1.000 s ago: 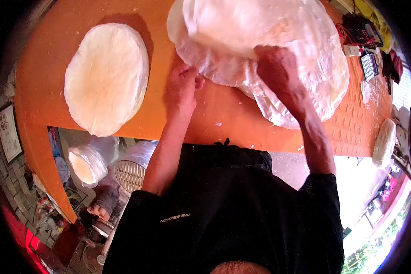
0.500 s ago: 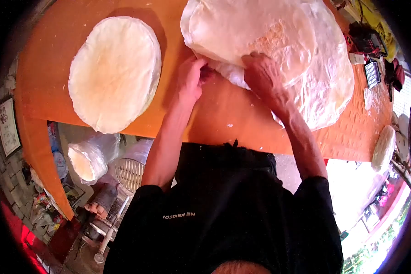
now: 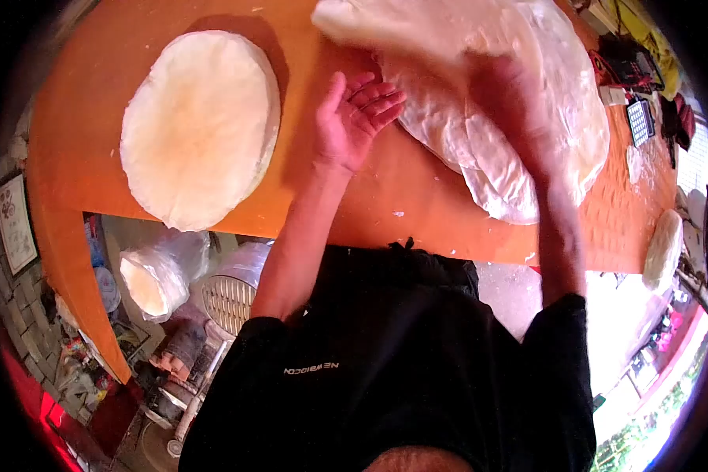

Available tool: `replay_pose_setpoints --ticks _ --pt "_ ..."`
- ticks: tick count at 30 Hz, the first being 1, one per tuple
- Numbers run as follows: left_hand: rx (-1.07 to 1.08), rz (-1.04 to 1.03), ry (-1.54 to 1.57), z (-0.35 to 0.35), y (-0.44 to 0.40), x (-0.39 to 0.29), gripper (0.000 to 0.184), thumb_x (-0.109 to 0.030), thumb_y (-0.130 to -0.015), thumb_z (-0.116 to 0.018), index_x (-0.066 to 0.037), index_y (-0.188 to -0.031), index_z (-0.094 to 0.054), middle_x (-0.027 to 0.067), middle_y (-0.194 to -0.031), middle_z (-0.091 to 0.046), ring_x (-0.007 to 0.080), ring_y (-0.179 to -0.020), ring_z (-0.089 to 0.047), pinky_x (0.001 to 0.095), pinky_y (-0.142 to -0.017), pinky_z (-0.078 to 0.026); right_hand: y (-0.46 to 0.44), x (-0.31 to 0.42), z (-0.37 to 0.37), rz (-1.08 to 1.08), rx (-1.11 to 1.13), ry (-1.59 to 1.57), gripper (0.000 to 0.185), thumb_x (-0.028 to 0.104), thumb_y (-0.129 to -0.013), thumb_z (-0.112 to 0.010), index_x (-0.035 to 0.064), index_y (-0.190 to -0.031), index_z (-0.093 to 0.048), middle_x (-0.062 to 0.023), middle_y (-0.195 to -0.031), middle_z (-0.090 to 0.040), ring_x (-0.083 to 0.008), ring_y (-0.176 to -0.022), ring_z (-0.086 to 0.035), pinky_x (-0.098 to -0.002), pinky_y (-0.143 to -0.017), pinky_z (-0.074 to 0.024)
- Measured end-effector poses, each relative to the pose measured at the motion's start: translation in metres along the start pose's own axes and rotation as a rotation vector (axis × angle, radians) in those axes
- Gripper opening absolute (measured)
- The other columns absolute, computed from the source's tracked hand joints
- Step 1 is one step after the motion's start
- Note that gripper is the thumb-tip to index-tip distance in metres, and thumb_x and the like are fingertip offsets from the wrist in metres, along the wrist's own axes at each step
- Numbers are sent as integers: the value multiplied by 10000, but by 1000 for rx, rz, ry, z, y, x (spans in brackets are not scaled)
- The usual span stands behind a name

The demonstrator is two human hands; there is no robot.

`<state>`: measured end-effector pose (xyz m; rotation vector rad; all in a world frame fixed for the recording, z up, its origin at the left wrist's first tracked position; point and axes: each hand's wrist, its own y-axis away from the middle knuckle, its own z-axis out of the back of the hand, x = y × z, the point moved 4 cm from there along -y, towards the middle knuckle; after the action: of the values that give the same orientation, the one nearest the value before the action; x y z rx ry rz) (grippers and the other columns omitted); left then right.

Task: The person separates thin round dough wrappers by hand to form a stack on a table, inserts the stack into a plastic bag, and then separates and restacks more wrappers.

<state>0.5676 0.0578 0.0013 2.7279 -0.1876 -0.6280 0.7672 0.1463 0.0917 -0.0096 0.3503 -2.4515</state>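
My left hand (image 3: 358, 118) is open, palm turned up and fingers spread, just left of a large pile of thin, pale flatbread sheets (image 3: 488, 165) on the orange table (image 3: 370, 197). Over that pile is my right hand (image 3: 503, 90), smeared by motion, so its fingers cannot be made out. Beside it, the top sheet (image 3: 393, 27) is blurred and its near edge is raised. To the left lies a neat round stack of pale flatbread sheets (image 3: 200, 130), touched by neither hand.
On the table's right side are a calculator (image 3: 641, 122) and a dark bag (image 3: 629, 67). Below the table at left are a plastic-wrapped roll (image 3: 153, 283), a slatted metal item (image 3: 228, 297) and some machinery (image 3: 177, 350).
My right hand has swept right and up, and the top sheet's near edge has shifted away, baring more of the wrinkled pile. My left hand has come off the sheet's edge and opened.
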Motion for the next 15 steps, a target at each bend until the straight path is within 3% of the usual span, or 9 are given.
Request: replay_pose_setpoints --ticks 1,4,6,7,8,11,13,14,15 --pt "15 36 68 5 0 2 572 -471 -950 -454 43 -1193 -512 249 -1143 -595 407 -1146 -544 484 -1011 -440 -10 -18 30 -3 -52 151 83 160 -833 -549 192 -796 -616 -7 -664 -572 -220 -581 -590 -379 -518 -472" --pt "-19 107 55 3 16 18 667 -549 -937 -434 58 -1204 -507 276 -1166 -573 442 -1180 -510 492 -1046 -402 -30 -54 133 131 62 477 224 85 -833 -552 121 -1029 -652 -107 -954 -650 -271 -869 -644 -360 -753 -513" --pt "33 167 120 -8 22 28 713 -578 -926 -435 60 -1240 -481 269 -1198 -554 433 -1190 -504 500 -1054 -390 -14 -49 160 183 -42 317 291 16 -777 -555 99 -1028 -677 -119 -956 -682 -291 -874 -659 -359 -773 -532" --pt "33 173 125 -15 25 34 713 -578 -926 -435 60 -1240 -481 269 -1198 -554 433 -1190 -504 500 -1054 -390 5 -42 166 184 -172 40 294 -28 -722 -557 101 -950 -689 -97 -861 -687 -294 -783 -656 -365 -714 -538" --pt "49 187 172 -23 28 41 718 -576 -924 -441 58 -1258 -465 257 -1214 -548 420 -1190 -505 502 -1058 -384 21 -41 154 82 1 -116 394 -78 -698 -531 110 -999 -704 -108 -939 -697 -290 -874 -666 -375 -757 -540" --pt "219 231 352 -21 30 63 709 -573 -915 -468 19 -1305 -441 195 -1262 -537 348 -1185 -518 489 -1059 -382 98 -46 85 114 175 -219 350 -65 -666 -559 76 -970 -661 -95 -919 -692 -271 -861 -659 -390 -784 -512" --pt "-23 212 128 -24 36 71 638 -535 -920 -501 -28 -1305 -459 164 -1277 -510 291 -1145 -532 482 -1023 -418 148 -44 43 79 393 -260 341 -72 -665 -552 51 -969 -646 -108 -906 -689 -272 -861 -656 -401 -779 -506" --pt "-194 247 -18 -10 38 83 486 -395 -941 -539 -47 -1276 -488 136 -1236 -552 241 -1102 -568 444 -962 -479 167 -42 29 -15 467 -311 334 -68 -660 -577 29 -972 -650 -121 -921 -686 -297 -888 -649 -413 -807 -498" --pt "-198 258 -23 -2 41 90 486 -395 -941 -539 -47 -1276 -488 136 -1236 -552 241 -1102 -568 444 -962 -479 182 -41 22 -110 540 -365 332 -64 -655 -602 6 -975 -653 -135 -935 -683 -322 -916 -643 -425 -835 -490"
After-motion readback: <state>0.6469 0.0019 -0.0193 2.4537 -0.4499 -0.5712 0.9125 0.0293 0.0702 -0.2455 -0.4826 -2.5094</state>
